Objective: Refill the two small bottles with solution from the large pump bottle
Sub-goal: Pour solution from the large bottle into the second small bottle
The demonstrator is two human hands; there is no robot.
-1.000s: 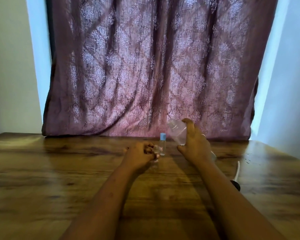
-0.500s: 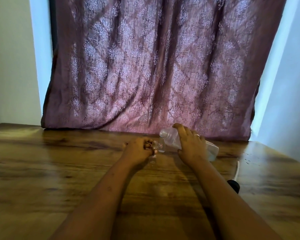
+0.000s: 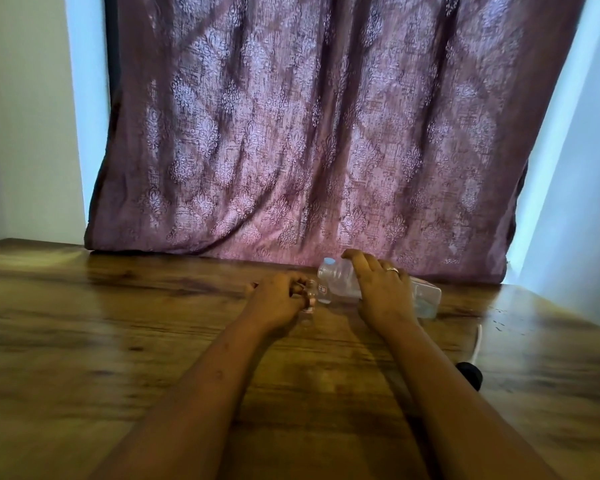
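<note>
Here the large pump bottle (image 3: 338, 282) lies nearly level at the far side of the table (image 3: 118, 323). Its long axis runs left to right, with the neck pointing left at the blue-capped small bottle (image 3: 324, 296). The right grip (image 3: 381, 289) clasps it from above. The left grip (image 3: 277, 301) curls round the other small bottle (image 3: 310, 294).

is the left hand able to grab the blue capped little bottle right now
Probably not yet: the left hand grips the other small bottle, and the big bottle in the right hand tilts across the top of the capped bottle. It stands close by, though.
</note>
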